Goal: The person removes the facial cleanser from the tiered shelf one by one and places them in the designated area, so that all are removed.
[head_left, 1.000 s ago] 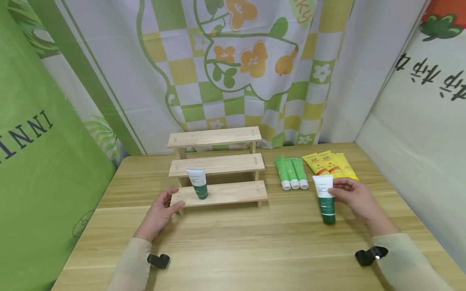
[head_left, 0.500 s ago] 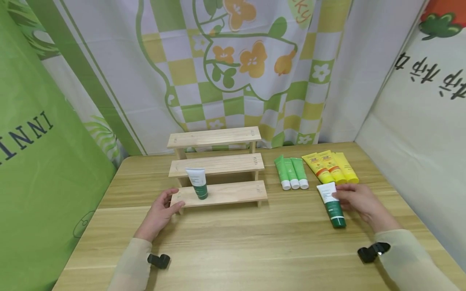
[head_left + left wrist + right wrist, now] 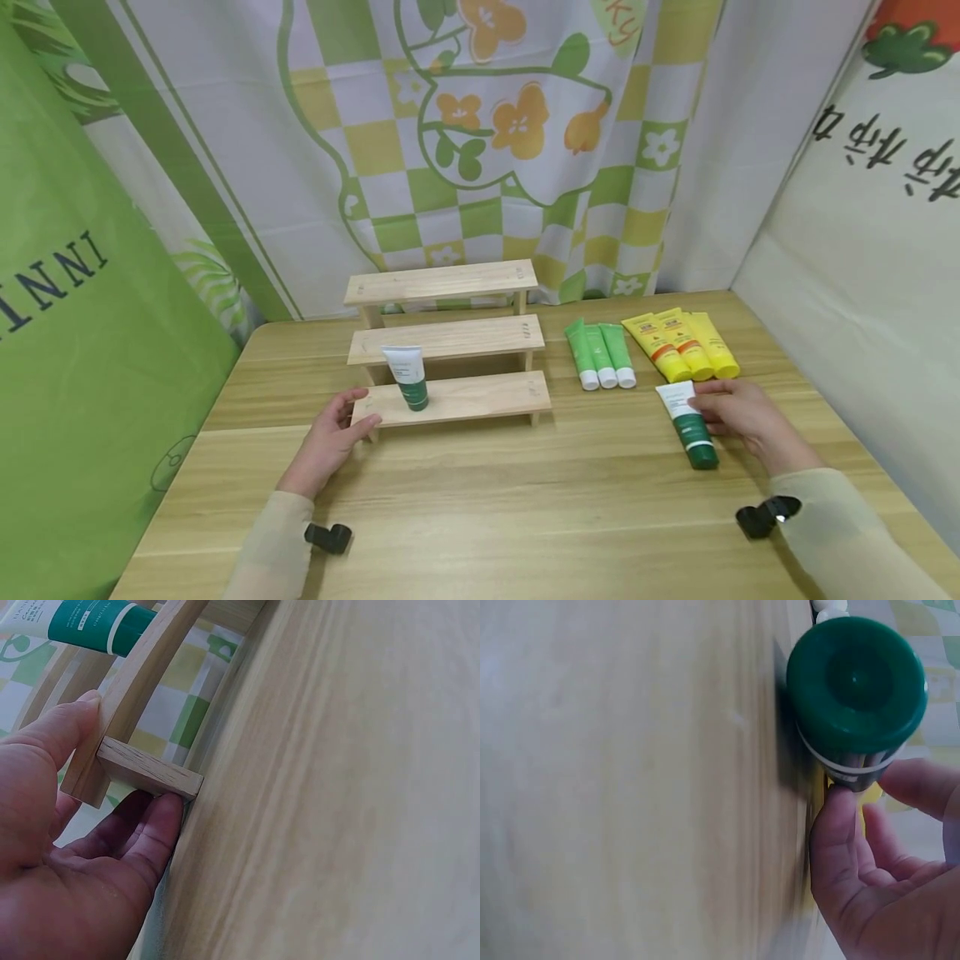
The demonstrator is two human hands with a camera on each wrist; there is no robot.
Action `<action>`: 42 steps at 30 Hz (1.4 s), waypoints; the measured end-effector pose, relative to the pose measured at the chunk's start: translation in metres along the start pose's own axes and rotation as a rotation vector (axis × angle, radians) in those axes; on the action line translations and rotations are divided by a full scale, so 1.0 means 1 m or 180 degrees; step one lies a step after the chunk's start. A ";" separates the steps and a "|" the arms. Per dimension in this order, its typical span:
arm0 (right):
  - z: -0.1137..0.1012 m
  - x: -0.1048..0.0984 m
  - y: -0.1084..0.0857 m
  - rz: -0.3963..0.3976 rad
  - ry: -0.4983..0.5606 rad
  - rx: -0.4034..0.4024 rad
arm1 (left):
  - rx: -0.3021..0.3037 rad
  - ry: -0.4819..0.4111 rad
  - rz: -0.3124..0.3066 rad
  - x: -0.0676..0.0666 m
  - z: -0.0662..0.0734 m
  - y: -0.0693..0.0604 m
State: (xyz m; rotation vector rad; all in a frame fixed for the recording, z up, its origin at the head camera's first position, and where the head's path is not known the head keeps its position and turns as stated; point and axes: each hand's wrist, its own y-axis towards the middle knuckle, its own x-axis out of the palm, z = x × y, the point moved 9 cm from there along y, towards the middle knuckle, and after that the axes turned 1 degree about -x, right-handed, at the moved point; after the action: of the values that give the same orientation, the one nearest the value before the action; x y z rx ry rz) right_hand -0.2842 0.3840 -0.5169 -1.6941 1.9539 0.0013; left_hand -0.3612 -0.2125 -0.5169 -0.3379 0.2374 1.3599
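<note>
My left hand [image 3: 328,440] holds the left end of the three-tier wooden shelf [image 3: 472,398] at its lowest step. In the left wrist view, the thumb lies against the board [image 3: 142,682] and the fingers touch the short leg [image 3: 150,769]. A white and dark green squeeze tube [image 3: 407,379] stands cap down on that step, near its left end. On the right, my right hand [image 3: 742,421] pinches a second white and green tube [image 3: 690,429] between thumb and fingers. Its green cap [image 3: 855,686] faces the right wrist camera. I cannot tell whether this tube touches the table.
Several light green tubes with white caps [image 3: 602,357] lie side by side right of the shelf. Yellow tubes [image 3: 681,346] lie just behind my right hand. A patterned curtain [image 3: 480,150] hangs behind the wooden table [image 3: 480,517].
My right hand has lowered the white and green tube toward the table, slightly to the right, and tilted it. The left hand and shelf have stayed in place.
</note>
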 end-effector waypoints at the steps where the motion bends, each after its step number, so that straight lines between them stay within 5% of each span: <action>1: 0.000 -0.001 0.000 0.0022 -0.0002 0.0011 | -0.0006 0.0002 0.0010 0.000 -0.001 0.000; 24: -0.020 -0.017 -0.023 0.0485 -0.0053 -0.0202 | -0.0048 0.0104 0.0064 -0.002 -0.007 0.001; 42: -0.086 -0.003 -0.051 0.0485 0.0493 -0.1239 | -0.0008 0.0066 0.0064 -0.002 -0.006 0.002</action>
State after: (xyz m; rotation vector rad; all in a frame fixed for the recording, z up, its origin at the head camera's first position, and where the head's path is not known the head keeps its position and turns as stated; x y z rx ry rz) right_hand -0.2718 0.3469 -0.4253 -1.8210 2.3109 0.3363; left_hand -0.3637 -0.2164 -0.5219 -0.3528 0.2571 1.3770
